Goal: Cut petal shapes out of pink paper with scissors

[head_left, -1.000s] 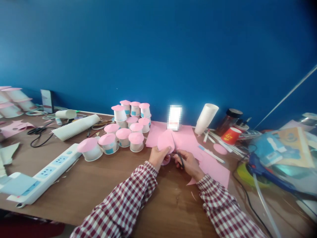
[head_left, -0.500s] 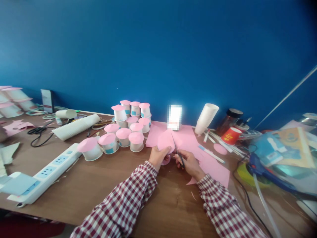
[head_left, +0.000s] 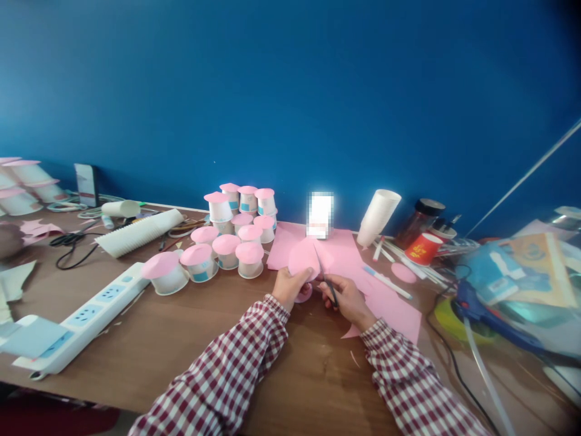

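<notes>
"Biggest first, what have we got?"

"A brown table [head_left: 181, 351]. On it, at twelve o'clock from the hands, pink sheets [head_left: 342, 248]. Then the left hand [head_left: 293, 286], pinching a pink disc [head_left: 303, 257] with its thumb on top, and the right hand [head_left: 348, 298], fingers curled round the scissors [head_left: 333, 293] at the disc's four o'clock."

"What could go wrong there?"

"If that thumb slackened, I think the disc could twist and the blades stray off line. The sheets lie close behind, so a low blade might nick one. A jerk of the right hand could catch the other's fingertips."

"And the containers?"

"At ten o'clock, pink-capped cups [head_left: 227, 245], rims down, some two high; whatever's underneath is hidden. At one, a leaning stack [head_left: 378, 217] of white cups, nested. At two, a dark-lidded jar [head_left: 415, 227], contents unclear, then a red cup [head_left: 423, 249], inside hidden. Just behind it, a pale cup [head_left: 442, 232] holds slim dark things, too blurred to name."
</notes>
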Available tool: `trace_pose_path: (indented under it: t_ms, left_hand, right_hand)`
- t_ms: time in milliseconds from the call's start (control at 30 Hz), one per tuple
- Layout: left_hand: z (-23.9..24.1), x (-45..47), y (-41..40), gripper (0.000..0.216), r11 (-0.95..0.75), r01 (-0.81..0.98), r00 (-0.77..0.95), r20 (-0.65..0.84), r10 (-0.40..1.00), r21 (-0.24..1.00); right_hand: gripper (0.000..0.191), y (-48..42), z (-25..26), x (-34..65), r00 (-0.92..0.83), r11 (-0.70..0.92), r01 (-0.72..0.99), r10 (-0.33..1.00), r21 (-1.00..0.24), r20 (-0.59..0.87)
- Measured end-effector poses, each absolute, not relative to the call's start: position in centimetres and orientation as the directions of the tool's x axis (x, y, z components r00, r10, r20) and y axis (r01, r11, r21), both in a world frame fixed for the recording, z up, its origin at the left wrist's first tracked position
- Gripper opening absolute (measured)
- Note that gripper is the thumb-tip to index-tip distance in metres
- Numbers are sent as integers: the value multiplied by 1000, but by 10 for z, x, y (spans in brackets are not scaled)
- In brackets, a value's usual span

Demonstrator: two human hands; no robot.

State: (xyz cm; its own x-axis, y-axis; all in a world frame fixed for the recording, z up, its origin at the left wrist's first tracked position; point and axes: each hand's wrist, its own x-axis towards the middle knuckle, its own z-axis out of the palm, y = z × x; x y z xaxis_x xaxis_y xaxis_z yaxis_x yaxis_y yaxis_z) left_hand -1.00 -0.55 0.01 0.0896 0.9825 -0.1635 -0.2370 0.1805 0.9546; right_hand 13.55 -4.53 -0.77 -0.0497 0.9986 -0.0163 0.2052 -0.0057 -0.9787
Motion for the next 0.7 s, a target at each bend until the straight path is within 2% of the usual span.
trace_pose_path:
  t_ms: [700]
  left_hand:
    - [4, -10, -5, 23, 165, -263, 28, -163, 986, 951]
  right_hand:
    - [43, -44, -13, 136, -73, 6, 223, 997, -975, -10]
